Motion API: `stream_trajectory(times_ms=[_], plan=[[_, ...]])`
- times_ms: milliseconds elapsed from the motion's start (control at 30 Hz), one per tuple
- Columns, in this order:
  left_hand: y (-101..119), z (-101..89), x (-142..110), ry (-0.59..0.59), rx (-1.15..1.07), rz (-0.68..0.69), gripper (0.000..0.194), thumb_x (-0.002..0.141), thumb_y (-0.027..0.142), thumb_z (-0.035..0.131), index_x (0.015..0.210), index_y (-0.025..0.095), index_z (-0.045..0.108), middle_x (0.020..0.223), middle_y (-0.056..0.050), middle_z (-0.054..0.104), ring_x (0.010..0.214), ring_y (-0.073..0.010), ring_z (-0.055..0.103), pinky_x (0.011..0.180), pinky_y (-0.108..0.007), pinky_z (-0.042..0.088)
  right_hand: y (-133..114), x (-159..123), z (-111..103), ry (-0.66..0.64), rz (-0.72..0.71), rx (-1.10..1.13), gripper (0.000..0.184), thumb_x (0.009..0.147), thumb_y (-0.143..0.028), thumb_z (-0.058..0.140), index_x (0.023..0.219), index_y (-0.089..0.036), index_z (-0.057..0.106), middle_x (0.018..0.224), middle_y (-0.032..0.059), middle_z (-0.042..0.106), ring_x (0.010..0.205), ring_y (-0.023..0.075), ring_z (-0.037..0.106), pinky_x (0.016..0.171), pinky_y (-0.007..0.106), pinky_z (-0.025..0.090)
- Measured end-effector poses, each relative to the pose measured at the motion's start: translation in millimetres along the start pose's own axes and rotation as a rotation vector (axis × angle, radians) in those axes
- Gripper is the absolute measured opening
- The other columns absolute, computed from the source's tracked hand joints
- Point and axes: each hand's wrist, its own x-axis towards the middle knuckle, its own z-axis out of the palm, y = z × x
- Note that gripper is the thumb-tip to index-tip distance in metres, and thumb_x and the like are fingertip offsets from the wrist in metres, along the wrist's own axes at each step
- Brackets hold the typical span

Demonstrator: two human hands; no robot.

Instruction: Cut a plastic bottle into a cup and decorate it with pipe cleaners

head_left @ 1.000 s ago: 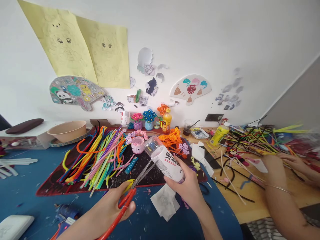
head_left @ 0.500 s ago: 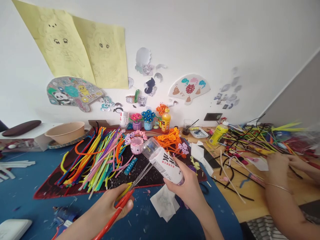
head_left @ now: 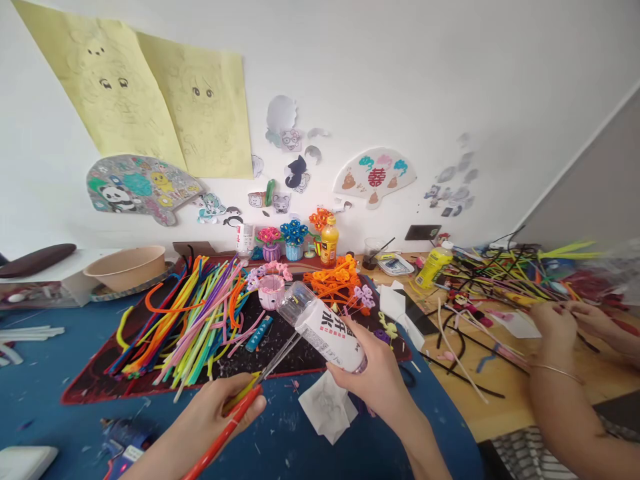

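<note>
My left hand is closed around the red and yellow handles of a pair of scissors. Their metal blades reach up to the side of a clear plastic bottle with a white label. Fingers of my right hand wrap the bottle's near end, holding it tilted with its clear end toward the upper left. Whether the blade tips pierce the plastic is hard to see. Behind the bottle stands a small pink pot. Below it, on the blue table, lies a crumpled white paper.
Many coloured pipe cleaners lie on a dark mat at left, with orange ones behind the bottle. A glue gun rests at lower left. Another person's hands work over the wooden table at right. Pipe-cleaner flower pots line the wall.
My view has shifted slightly, moving the scene a little left. The bottle has shifted slightly against the blades, and both hands keep their grips.
</note>
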Motion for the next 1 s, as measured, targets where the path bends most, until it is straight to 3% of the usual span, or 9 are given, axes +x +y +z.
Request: stream_trajectory(times_ms=[300, 400, 500, 667, 867, 1000], plan=[[-3.8, 3.3, 1.8, -0.087, 0.004, -0.023, 0.053, 0.086, 0.069, 0.042, 0.067, 0.02, 0.051, 0.06, 0.003, 0.049, 0.056, -0.0129, 0.045, 0.053, -0.022, 0.037, 2.4, 1.1, -0.4, -0.016, 0.02, -0.02, 0.068, 0.07, -0.03, 0.072, 0.135, -0.018, 0.055, 0.128, 0.0135, 0.066, 0.108, 0.0326, 0.066, 0.087, 0.041, 0.057], [-6.5, 2.8, 2.7, -0.142, 0.003, -0.035, 0.048, 0.086, 0.065, 0.046, 0.066, 0.02, 0.047, 0.057, 0.006, 0.042, 0.053, -0.0115, 0.041, 0.05, -0.021, 0.032, 2.7, 3.3, -4.1, 0.015, -0.011, -0.028, 0.067, 0.07, -0.029, 0.071, 0.134, -0.018, 0.055, 0.131, 0.0134, 0.064, 0.113, 0.0331, 0.064, 0.093, 0.043, 0.054], [-5.4, -0.1, 3.1, -0.111, 0.027, -0.028, 0.047, 0.085, 0.063, 0.049, 0.064, 0.022, 0.042, 0.057, 0.007, 0.036, 0.053, -0.0109, 0.038, 0.048, -0.021, 0.03, 2.2, 4.7, -7.4, 0.017, -0.031, -0.012, 0.065, 0.071, -0.028, 0.07, 0.133, -0.017, 0.056, 0.13, 0.0136, 0.065, 0.114, 0.0324, 0.064, 0.095, 0.043, 0.053], [0.2, -3.3, 3.5, -0.214, -0.052, -0.073, 0.042, 0.084, 0.056, 0.055, 0.064, 0.022, 0.042, 0.054, 0.007, 0.04, 0.051, -0.0118, 0.047, 0.051, -0.021, 0.033, 4.6, 4.5, -5.9, 0.023, -0.014, -0.035, 0.063, 0.072, -0.029, 0.069, 0.132, -0.015, 0.056, 0.129, 0.0143, 0.065, 0.112, 0.0326, 0.065, 0.092, 0.042, 0.055], [-14.2, 9.8, 2.1, -0.004, 0.164, -0.017, 0.037, 0.085, 0.053, 0.046, 0.069, 0.02, 0.052, 0.06, 0.003, 0.051, 0.055, -0.0123, 0.044, 0.051, -0.021, 0.034, 8.6, 3.2, 1.2, 0.098, -0.013, -0.028, 0.069, 0.074, -0.034, 0.068, 0.137, -0.013, 0.051, 0.126, 0.015, 0.066, 0.108, 0.0312, 0.066, 0.087, 0.039, 0.057], [-37.3, 21.9, -5.5, 0.064, 0.161, 0.102, 0.033, 0.085, 0.046, 0.049, 0.104, 0.021, 0.06, 0.085, -0.003, 0.071, 0.071, -0.0175, 0.063, 0.068, -0.024, 0.05, 7.0, 2.9, 2.8, 0.106, -0.044, -0.037, 0.066, 0.076, -0.034, 0.068, 0.137, -0.015, 0.051, 0.126, 0.0146, 0.066, 0.109, 0.0308, 0.066, 0.087, 0.039, 0.057]])
